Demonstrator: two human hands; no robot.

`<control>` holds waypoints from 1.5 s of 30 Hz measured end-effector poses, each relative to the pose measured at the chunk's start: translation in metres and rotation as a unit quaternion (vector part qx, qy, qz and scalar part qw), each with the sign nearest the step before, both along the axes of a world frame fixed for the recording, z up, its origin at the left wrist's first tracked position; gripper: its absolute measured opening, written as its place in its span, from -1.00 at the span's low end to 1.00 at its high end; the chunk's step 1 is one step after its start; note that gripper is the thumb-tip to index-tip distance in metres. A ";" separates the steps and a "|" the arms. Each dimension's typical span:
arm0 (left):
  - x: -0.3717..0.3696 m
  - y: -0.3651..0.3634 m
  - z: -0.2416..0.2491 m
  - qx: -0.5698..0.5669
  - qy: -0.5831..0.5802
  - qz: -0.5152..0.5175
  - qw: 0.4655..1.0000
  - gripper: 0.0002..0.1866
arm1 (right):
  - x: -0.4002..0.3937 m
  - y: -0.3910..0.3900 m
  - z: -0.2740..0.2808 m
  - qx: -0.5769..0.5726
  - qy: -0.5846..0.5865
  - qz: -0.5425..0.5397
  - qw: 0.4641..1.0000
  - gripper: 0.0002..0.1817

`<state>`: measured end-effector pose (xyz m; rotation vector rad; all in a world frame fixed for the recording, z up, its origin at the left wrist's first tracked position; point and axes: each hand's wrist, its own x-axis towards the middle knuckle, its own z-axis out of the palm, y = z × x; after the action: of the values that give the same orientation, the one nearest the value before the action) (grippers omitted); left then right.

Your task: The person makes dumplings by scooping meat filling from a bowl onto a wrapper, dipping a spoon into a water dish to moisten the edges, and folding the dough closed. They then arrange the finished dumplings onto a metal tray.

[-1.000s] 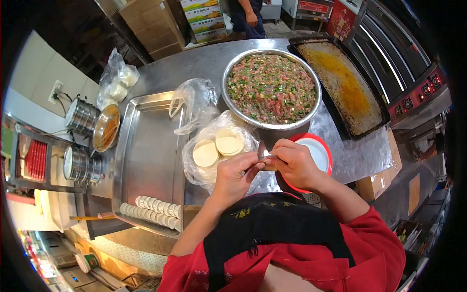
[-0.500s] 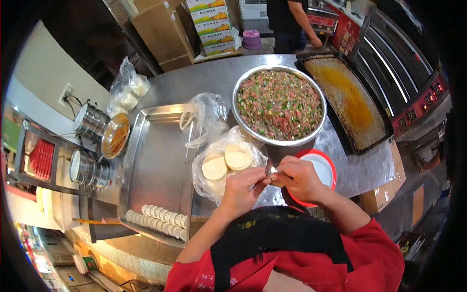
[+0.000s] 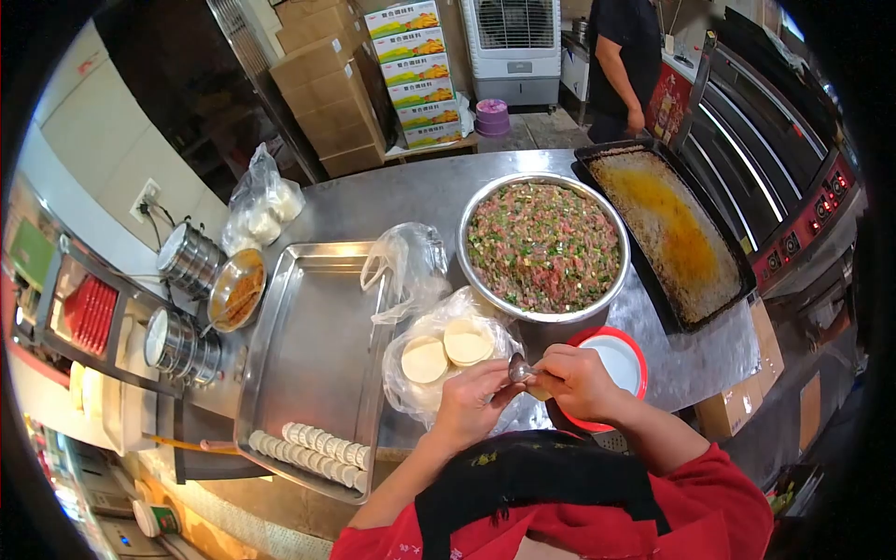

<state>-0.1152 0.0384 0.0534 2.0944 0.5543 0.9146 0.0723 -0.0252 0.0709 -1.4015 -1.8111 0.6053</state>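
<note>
My hands meet just in front of my apron, at the near side of the steel table. My left hand (image 3: 471,399) is closed, its thumb and fingertips pinched at a pale dough wrapper (image 3: 539,393) that is mostly hidden by fingers. My right hand (image 3: 586,383) is closed around a metal spoon (image 3: 519,368), whose bowl sticks out towards my left fingers; its fingertips also touch the dough. Left of my hands, round wrappers (image 3: 425,360) lie stacked in an open plastic bag (image 3: 403,392). Beyond stands a steel bowl (image 3: 464,245) heaped with minced meat and greens (image 3: 546,245).
A steel tray (image 3: 322,327) at left holds rows of pleated dumplings (image 3: 317,448). A red-rimmed basin (image 3: 638,359) sits beside my right hand. At right lies a black baking pan (image 3: 747,280) with yellow oil. A person (image 3: 627,70) stands beyond the table.
My view has tilted up, so the table sits lower in it. The spoon's bowl now shows plainly between my hands. The person at the back has shifted right.
</note>
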 end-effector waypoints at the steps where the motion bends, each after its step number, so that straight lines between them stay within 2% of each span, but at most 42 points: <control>1: -0.001 0.000 -0.001 -0.003 -0.006 0.021 1.000 -0.77 | 0.000 0.000 0.000 0.002 0.000 0.000 1.000 -0.92; 7: -0.003 -0.002 -0.007 0.000 -0.002 0.031 1.000 -0.78 | -0.007 0.001 0.001 0.018 0.041 -0.007 0.999 -0.90; 13: -0.004 -0.005 0.000 0.010 0.011 0.026 1.000 -0.77 | -0.006 0.001 0.005 -0.027 -0.004 0.039 0.999 -0.88; 17: -0.005 -0.009 -0.001 0.005 -0.027 0.089 0.996 -0.76 | -0.009 0.000 0.003 0.009 0.006 0.001 1.000 -0.88; 19: -0.003 -0.010 0.003 0.004 -0.037 0.086 0.996 -0.76 | -0.012 0.001 0.003 0.011 0.018 -0.006 1.000 -0.88; 21: -0.003 -0.010 0.003 0.004 -0.048 0.082 0.995 -0.76 | -0.017 0.003 0.002 0.067 0.055 -0.024 0.996 -0.90; 27: -0.005 -0.012 0.003 0.033 -0.010 0.074 0.997 -0.76 | -0.016 0.004 0.006 0.032 0.013 -0.009 0.999 -0.94; 30: -0.001 -0.015 0.011 -0.006 -0.050 0.163 0.985 -0.74 | -0.018 0.006 0.009 0.047 0.016 -0.037 0.998 -0.86; 33: -0.002 -0.013 0.011 0.053 -0.085 0.151 0.983 -0.70 | -0.019 0.003 0.017 0.038 0.023 -0.038 0.998 -0.90; 37: -0.004 -0.016 0.010 0.004 -0.082 0.132 0.988 -0.76 | -0.020 0.004 0.020 0.042 0.035 -0.013 0.998 -0.90; 41: -0.002 -0.019 0.012 0.010 -0.099 0.143 0.985 -0.75 | -0.021 0.001 0.026 -0.003 0.022 -0.025 0.999 -0.93; 45: -0.004 -0.019 0.013 0.029 -0.100 0.142 0.984 -0.71 | -0.025 0.001 0.029 0.011 0.028 -0.032 0.999 -0.90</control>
<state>-0.1193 0.0191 0.0667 1.9755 0.7397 1.3022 0.0475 -0.0247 0.1003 -1.4093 -1.7175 0.5848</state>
